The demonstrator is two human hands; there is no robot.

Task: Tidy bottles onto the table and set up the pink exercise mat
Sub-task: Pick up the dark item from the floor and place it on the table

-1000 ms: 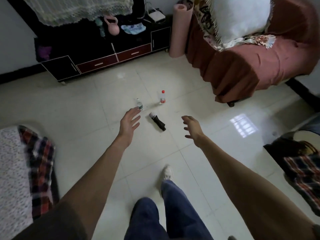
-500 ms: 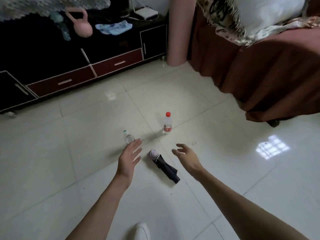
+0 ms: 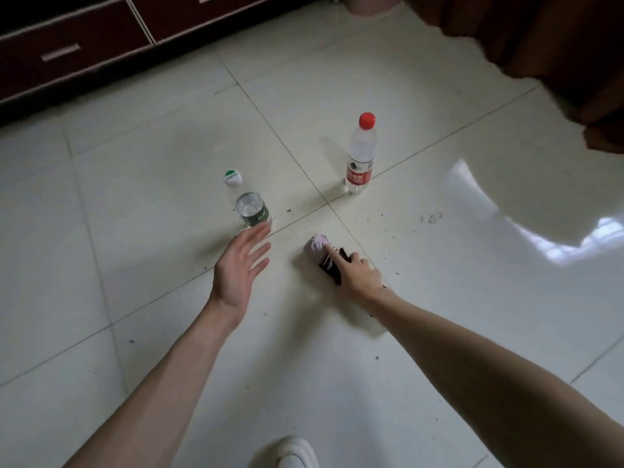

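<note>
Both hands have dropped closer to the floor since a moment ago. The right hand (image 3: 358, 275) now rests on the dark bottle (image 3: 326, 261) lying flat, forefinger stretched toward its pale lilac end; whether the other fingers grip it cannot be told. The left hand (image 3: 238, 265) is spread wide, fingertips just short of the green-capped bottle (image 3: 250, 206). Beyond the right forefinger stands the red-capped bottle (image 3: 360, 157). The pink mat (image 3: 371, 0) shows only at the top edge.

Brightness: soft, dim daylight is filling the room.
Glare: a bright window reflection (image 3: 570, 241) is shining off the glossy floor tiles (image 3: 439, 332) at right.
Shadows: faint, soft-edged shadows are falling beneath the arms.
Dark areas: the cabinet (image 3: 67, 52) along the top is sinking into near-black.
Focus: the left hand (image 3: 238, 268) is blurring slightly.
Distortion: tile lines are bending toward the edges.
</note>
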